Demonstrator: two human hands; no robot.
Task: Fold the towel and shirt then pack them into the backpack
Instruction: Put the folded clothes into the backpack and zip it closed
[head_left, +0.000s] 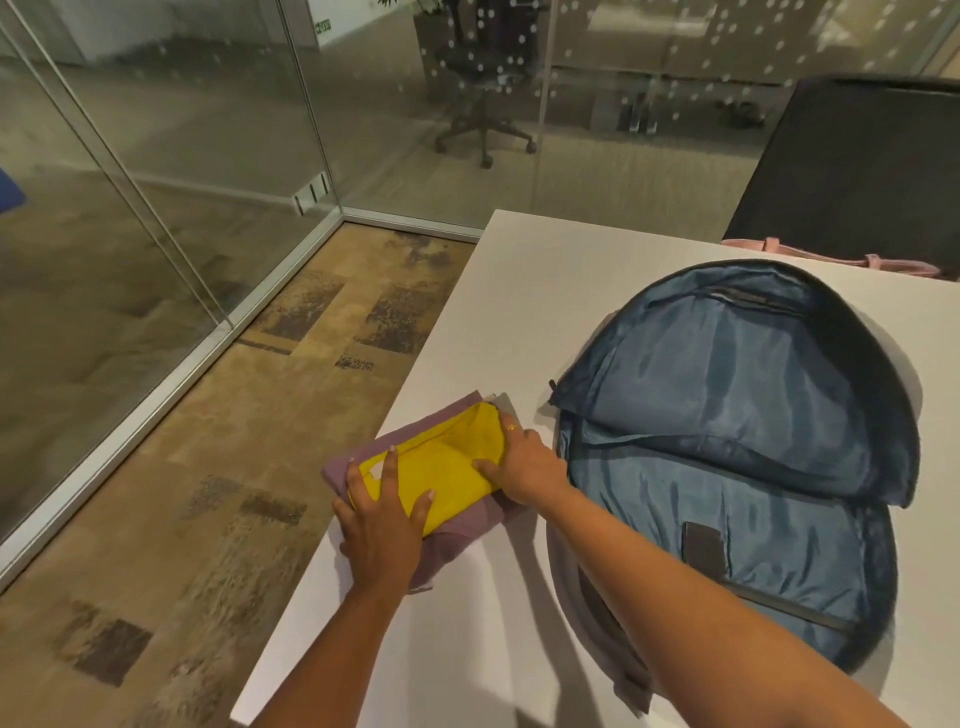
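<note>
Seen from the head camera, a person's two bare hands press on a stack of folded cloth at the near-left edge of a plain white table. The left hand lies flat with its fingers spread over the near end of a folded bright-yellow cloth, released rather than gripping. The right hand rests at the far-right side of the same cloth, thumb on the yellow fabric and the other fingers curled over its edge onto the layer below; whether they pinch the fabric cannot be told. A ring shows on one finger of that hand.

Beneath the yellow piece lies a folded mauve cloth of soft, matte weave, its edges showing beyond both hands on the left and near sides. Which of the two is the towel and which the shirt cannot be told.

Just to the right of the right hand, a grey backpack with a shiny blue nylon lining lies unzipped and spread flat, its rounded flap thrown back away from the hands. A dark rectangular patch sits on the lining near the right forearm; no writing on it can be read.

Beyond the backpack stand a black chair back and a pale-pink strap. To the left of the hands, patterned tan carpet meets glass partitions.
</note>
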